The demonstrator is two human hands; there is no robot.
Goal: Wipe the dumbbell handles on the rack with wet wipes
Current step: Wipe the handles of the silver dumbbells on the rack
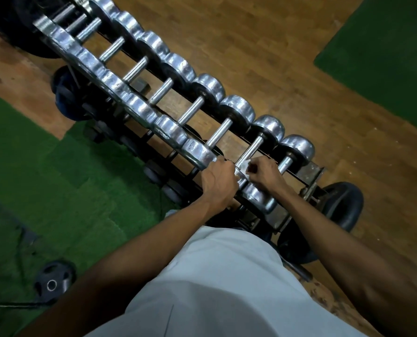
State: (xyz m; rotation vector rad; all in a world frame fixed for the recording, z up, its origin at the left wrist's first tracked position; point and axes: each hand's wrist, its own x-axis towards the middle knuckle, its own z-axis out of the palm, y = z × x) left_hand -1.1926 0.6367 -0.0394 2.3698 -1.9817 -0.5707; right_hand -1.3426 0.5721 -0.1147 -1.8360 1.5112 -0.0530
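At the rack's (309, 170) near end, I see both hands, left (218, 181) and right (263, 172), pinching a wipe (243, 167) round the second handle (250, 152). Progress unclear; most handles probably remain.

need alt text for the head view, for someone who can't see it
Both hands, left and right, hold a white wipe around a dumbbell handle near the rack's closest end. A row of chrome dumbbells runs diagonally away over wood floor and green mats.

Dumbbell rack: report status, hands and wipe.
Left hand and right hand both pinching wet wipe around second-nearest dumbbell handle. Nothing blocking.
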